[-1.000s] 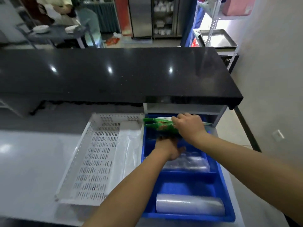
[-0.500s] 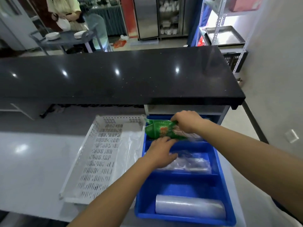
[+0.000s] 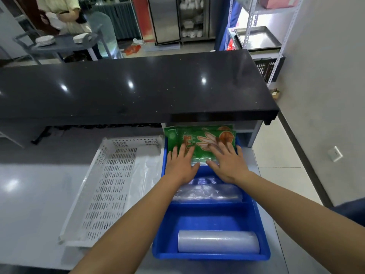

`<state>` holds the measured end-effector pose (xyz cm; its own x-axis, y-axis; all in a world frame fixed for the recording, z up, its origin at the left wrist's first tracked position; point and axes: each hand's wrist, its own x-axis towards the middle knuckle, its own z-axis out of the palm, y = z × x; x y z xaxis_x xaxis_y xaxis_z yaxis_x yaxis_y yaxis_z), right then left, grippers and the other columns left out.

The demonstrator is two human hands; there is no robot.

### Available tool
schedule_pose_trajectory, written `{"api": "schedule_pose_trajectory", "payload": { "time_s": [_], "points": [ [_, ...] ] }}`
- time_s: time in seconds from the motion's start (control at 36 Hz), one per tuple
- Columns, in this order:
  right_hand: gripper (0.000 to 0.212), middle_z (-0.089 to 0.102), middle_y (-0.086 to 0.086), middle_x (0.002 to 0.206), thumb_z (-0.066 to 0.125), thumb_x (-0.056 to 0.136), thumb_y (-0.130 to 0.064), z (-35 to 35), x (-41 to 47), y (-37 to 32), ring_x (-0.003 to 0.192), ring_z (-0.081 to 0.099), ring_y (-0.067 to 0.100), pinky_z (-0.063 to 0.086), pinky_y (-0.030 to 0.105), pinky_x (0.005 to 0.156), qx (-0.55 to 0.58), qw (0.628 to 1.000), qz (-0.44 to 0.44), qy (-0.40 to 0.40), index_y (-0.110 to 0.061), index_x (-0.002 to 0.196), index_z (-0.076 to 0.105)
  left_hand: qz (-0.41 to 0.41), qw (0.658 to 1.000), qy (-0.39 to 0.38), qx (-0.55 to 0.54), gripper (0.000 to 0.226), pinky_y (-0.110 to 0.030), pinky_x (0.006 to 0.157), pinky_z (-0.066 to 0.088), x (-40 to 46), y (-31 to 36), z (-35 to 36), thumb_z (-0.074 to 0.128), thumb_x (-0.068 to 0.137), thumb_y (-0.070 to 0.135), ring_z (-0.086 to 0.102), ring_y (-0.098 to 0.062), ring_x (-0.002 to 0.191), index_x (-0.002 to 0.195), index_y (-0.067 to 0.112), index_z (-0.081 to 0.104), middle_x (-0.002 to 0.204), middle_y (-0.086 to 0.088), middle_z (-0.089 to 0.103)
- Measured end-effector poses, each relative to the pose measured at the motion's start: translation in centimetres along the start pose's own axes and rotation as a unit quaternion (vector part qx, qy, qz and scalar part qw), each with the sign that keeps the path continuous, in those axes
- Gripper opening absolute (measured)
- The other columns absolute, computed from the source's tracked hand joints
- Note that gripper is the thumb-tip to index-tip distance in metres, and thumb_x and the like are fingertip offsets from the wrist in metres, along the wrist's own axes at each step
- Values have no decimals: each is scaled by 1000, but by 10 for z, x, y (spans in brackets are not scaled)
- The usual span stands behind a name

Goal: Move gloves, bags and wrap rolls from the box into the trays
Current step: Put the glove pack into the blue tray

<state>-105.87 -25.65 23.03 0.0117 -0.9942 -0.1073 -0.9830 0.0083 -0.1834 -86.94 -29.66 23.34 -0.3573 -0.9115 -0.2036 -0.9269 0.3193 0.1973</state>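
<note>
Trays: two side by side, white tray (image 3: 110,186) off to the left of the left fingers, blue tray (image 3: 256,214) under both hands.
White tray load: one clear sheet (image 3: 147,171) along its right side, just left of the left hand's fingers.
Blue tray sections: three that I can count; the far one lies beneath the fingertips, the middle one below the palms, the near one back toward the elbows.
Packs: at least two green glove packs (image 3: 201,141), stacked and overlapping in the far section, leaning on the far wall past the fingertips.
Bags: one crumpled clear bundle (image 3: 207,191) in the middle section, behind both thumbs.
Rolls: one wrap roll (image 3: 218,242), lying crosswise in the near section, well back from the fingers.
Change: half a second ago the right hand gripped the packs from above and the left reached in under them; now the packs are down in the section and both hands have flattened out.
Left hand (image 3: 180,165): fingers spread wide and flat, gripping nothing, tips pressing the packs' left half.
Right hand (image 3: 227,163): same again, splayed and flat on the packs' right half, nothing clasped.
Gap: thumbs nearly meet at the packs' near edge.
</note>
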Motion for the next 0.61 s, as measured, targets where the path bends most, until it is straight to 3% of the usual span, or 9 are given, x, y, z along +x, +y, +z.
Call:
{"api": "schedule_pose_trajectory", "payload": {
  "time_s": [0.22, 0.33, 0.61],
  "points": [
    [74, 3, 2, 166, 18, 92, -71, 13, 4, 7, 152, -1, 29, 1, 49, 121, 19, 1000, -18, 14, -39, 155, -2, -26, 999, -23, -23, 70, -51, 120, 10, 3, -7, 16, 22, 95, 67, 4, -34, 152, 155, 40, -1, 167, -2, -3],
    [77, -8, 1, 166, 14, 88, -76, 12, 14, 9, 151, -9, 29, -2, 48, 120, 23, 999, -27, 3, -41, 154, -3, -35, 999, -32, -14, 72, -52, 120, 11, 4, -8, 15, 22, 94, 69, 7, -34, 152, 156, 39, 0, 167, -2, -2],
    [77, -8, 1, 166, 13, 87, -75, 23, 18, 13, 151, -9, 31, -1, 51, 119, 20, 999, -44, 14, -40, 155, 2, -53, 998, -36, -3, 71, -52, 120, 13, 1, -3, 17, 22, 95, 69, 9, -34, 152, 156, 37, 3, 167, -3, 0]
  ]
}}
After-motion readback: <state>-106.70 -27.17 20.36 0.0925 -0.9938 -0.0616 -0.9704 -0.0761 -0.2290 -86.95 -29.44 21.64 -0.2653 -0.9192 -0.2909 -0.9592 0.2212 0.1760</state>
